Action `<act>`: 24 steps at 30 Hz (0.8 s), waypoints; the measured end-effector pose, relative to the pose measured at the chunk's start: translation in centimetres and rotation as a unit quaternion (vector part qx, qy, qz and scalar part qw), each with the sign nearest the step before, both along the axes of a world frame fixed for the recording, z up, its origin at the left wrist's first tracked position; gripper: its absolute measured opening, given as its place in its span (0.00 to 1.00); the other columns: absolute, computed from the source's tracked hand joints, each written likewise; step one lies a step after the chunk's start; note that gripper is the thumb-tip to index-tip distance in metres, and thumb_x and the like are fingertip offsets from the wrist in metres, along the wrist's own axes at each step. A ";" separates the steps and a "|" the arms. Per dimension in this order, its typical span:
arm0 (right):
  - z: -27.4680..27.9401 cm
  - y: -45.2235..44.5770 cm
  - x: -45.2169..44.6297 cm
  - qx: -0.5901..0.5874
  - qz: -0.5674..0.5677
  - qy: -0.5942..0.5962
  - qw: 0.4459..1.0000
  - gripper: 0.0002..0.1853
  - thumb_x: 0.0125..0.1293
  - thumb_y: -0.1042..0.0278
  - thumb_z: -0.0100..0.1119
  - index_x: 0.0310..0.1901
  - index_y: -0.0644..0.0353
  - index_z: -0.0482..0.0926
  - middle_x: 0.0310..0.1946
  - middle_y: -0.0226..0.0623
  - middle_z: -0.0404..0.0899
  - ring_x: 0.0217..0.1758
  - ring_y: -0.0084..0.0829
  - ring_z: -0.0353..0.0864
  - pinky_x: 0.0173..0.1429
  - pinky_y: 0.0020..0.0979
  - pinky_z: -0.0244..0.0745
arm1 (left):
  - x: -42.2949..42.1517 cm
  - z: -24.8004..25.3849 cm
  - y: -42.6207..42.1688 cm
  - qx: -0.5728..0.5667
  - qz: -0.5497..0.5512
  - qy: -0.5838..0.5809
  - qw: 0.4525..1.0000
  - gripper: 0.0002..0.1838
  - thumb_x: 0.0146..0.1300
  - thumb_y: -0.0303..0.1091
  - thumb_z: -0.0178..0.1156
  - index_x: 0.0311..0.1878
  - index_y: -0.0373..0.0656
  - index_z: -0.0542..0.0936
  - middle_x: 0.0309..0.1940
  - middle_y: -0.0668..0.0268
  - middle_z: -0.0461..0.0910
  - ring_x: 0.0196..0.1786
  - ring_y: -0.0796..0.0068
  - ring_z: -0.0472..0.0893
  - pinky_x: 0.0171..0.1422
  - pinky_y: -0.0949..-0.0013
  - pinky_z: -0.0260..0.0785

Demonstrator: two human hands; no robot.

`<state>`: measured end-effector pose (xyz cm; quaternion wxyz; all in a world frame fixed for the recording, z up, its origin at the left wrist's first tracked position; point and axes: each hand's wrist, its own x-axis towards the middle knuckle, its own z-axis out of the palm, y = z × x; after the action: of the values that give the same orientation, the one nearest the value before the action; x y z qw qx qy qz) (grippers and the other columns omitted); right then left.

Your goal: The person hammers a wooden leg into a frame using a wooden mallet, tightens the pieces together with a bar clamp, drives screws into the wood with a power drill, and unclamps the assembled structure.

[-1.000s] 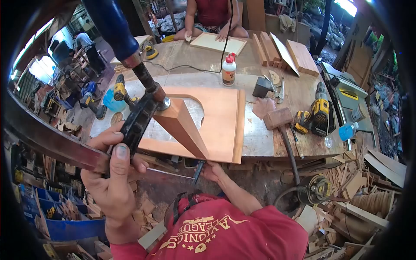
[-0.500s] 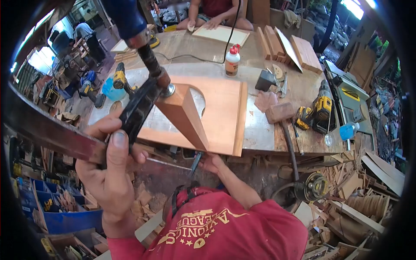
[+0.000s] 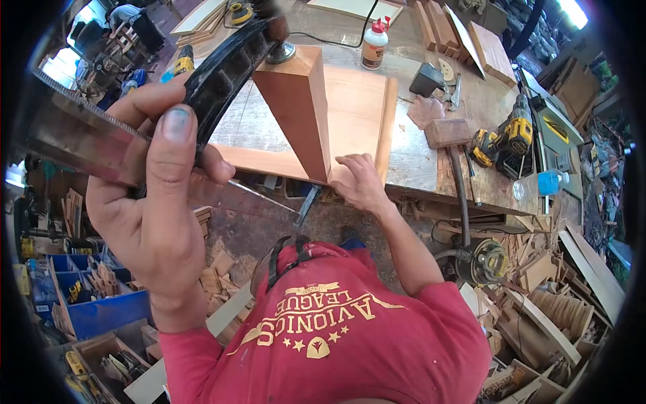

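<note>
My left hand [image 3: 158, 175] grips a bar clamp by its black arm [image 3: 225, 81] and serrated steel bar [image 3: 81, 131]. The clamp's round screw pad [image 3: 280, 52] sits at the top end of a tapered wooden block [image 3: 293, 101], which stands on a light wooden panel [image 3: 356, 101]. Below the table edge, the far end of the clamp bar and its lower jaw [image 3: 308, 205] show. My right hand [image 3: 363, 183] rests with fingers spread on the panel's near edge, beside the foot of the block. Its thumb is partly hidden.
On the workbench [image 3: 414, 161] are a glue bottle [image 3: 374, 46], a wooden mallet [image 3: 449, 133], a yellow drill [image 3: 517, 131], a plastic bottle [image 3: 550, 182] and stacked boards [image 3: 491, 54]. A blue bin [image 3: 101, 310] and wood scraps [image 3: 538, 269] lie around the floor.
My right hand has come up from the lower jaw under the table edge onto the panel beside the block. My left hand still holds the clamp. The view has tilted downward.
</note>
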<state>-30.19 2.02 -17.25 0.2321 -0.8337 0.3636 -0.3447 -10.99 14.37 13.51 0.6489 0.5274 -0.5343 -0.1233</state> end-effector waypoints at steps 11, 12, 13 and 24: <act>-4.1 -0.9 1.7 -0.033 0.049 0.023 0.998 0.21 0.54 0.66 0.71 0.49 0.62 0.80 0.44 0.41 0.82 0.48 0.46 0.76 0.57 0.45 0.70 | 0.5 0.0 0.0 -0.005 -0.007 -0.023 1.000 0.14 0.77 0.31 0.54 0.56 0.31 0.78 0.44 0.54 0.84 0.28 0.81 0.78 0.35 0.73 0.78; -3.8 -0.9 1.7 -0.032 0.050 0.018 0.998 0.21 0.54 0.66 0.71 0.49 0.62 0.80 0.44 0.41 0.82 0.49 0.47 0.76 0.57 0.45 0.70 | 0.6 0.1 0.0 0.001 -0.010 -0.037 0.999 0.14 0.77 0.31 0.54 0.57 0.30 0.78 0.43 0.54 0.84 0.28 0.81 0.79 0.35 0.73 0.78; -3.9 -0.8 1.7 -0.028 0.048 0.022 0.998 0.21 0.54 0.66 0.71 0.49 0.63 0.80 0.45 0.42 0.82 0.49 0.47 0.76 0.57 0.45 0.70 | 0.7 0.0 0.1 0.005 -0.007 -0.031 0.999 0.14 0.77 0.31 0.54 0.57 0.30 0.78 0.43 0.53 0.84 0.29 0.80 0.79 0.35 0.73 0.78; -4.5 -0.9 1.9 -0.030 0.038 0.023 0.999 0.18 0.55 0.64 0.71 0.47 0.59 0.81 0.45 0.38 0.82 0.50 0.43 0.75 0.57 0.44 0.69 | 1.0 -0.1 0.1 -0.014 -0.018 -0.032 0.999 0.14 0.77 0.30 0.53 0.58 0.31 0.77 0.46 0.51 0.84 0.30 0.80 0.80 0.35 0.73 0.79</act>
<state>-28.29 1.16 -21.76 0.2115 -0.8610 0.3264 -0.3277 -10.03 14.50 13.37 0.6364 0.5125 -0.5658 -0.1107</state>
